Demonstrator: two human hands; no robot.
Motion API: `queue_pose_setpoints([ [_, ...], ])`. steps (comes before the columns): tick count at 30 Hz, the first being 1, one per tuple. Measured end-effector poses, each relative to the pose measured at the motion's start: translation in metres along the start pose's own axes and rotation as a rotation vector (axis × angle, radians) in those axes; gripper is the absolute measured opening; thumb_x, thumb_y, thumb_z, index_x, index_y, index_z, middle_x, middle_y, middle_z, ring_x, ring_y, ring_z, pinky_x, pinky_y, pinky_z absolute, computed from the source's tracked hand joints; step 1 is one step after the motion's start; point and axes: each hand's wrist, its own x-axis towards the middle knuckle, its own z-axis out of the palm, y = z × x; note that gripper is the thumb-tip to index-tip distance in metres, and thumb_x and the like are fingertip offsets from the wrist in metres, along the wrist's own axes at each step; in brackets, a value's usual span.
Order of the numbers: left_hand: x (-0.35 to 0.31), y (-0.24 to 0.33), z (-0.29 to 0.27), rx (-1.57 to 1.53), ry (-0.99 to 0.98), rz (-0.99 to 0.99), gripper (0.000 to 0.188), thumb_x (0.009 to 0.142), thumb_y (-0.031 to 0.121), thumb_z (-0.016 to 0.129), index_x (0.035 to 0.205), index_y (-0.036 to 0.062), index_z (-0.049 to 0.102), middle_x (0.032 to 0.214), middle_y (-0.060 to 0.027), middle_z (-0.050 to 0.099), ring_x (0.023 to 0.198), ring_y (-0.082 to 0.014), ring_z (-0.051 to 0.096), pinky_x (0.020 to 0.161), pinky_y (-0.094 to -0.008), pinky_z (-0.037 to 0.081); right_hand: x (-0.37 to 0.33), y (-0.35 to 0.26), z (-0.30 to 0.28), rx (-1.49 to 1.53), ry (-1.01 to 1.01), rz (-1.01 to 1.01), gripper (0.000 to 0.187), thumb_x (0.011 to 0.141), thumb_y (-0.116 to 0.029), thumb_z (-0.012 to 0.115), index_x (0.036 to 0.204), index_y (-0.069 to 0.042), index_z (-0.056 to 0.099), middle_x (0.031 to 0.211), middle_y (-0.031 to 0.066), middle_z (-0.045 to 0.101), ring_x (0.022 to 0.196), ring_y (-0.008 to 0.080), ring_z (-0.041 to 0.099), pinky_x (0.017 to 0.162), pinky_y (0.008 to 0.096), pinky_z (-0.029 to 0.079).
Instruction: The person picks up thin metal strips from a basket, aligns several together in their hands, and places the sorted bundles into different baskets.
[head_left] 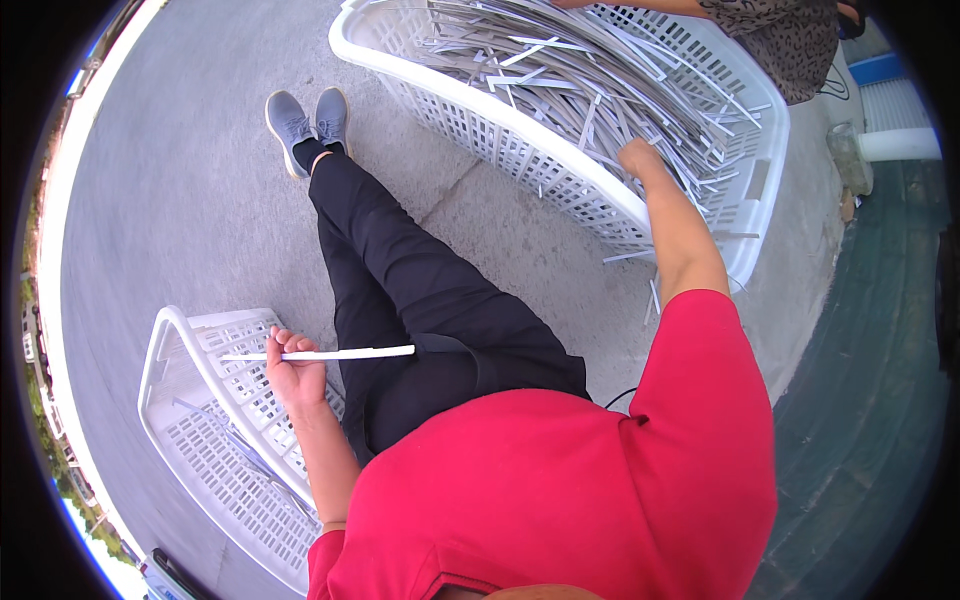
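Note:
My left hand (296, 372) is closed around a thin, straight white strip (370, 352), or a few lying together, held level above a smaller white basket. Up at the right, my right hand (640, 158) reaches over the near rim of a large white plastic basket (500, 120). It touches a thick heap of long white and grey strips (560, 75) that fills this basket. The fingers of that hand point down into the heap and are hidden, so their grip does not show. What the strips are made of is unclear.
The smaller white slatted basket (235, 480) at lower left contains a few loose strips. Beyond the large basket, another person in a patterned garment (775, 45) has an arm over its far side. Several strips poke through its near side. A white pipe (900, 145) stands at far right.

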Motion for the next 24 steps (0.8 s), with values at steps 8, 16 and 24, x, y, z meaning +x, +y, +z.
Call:
queue_pose_setpoints([
  [8,0.001,0.009,-0.015,-0.017,-0.038,-0.053,0.021,0.096,0.022,0.040,0.096,0.0063,0.054,0.076,-0.0005,0.052,0.060,-0.0112,0.044,0.060,-0.0280,0.040,-0.084,-0.033,-0.049,-0.299,0.005,-0.116,0.032,0.081,-0.012,0.045,0.106,-0.004,0.064,0.113,0.0175,0.059,0.107,0.0317,0.057,0.088,0.0398,0.045],
  [16,0.006,0.009,-0.024,0.027,-0.045,-0.107,0.016,0.095,0.019,0.042,0.098,0.0074,0.053,0.076,0.0003,0.052,0.060,-0.0110,0.046,0.060,-0.0287,0.043,-0.200,0.008,-0.111,-0.402,0.031,-0.128,0.028,0.083,-0.011,0.042,0.097,-0.001,0.065,0.101,0.0214,0.062,0.096,0.0358,0.060,0.082,0.0441,0.046],
  [24,0.009,-0.015,0.006,0.025,-0.121,-0.235,0.015,0.094,0.019,0.044,0.095,0.0072,0.053,0.075,-0.0010,0.052,0.061,-0.0116,0.045,0.059,-0.0271,0.041,-0.298,0.038,-0.086,0.691,-0.207,-0.076,0.024,0.090,-0.019,0.043,0.092,0.000,0.057,0.063,0.0060,0.054,0.051,0.0162,0.050,0.054,0.0334,0.046],
])
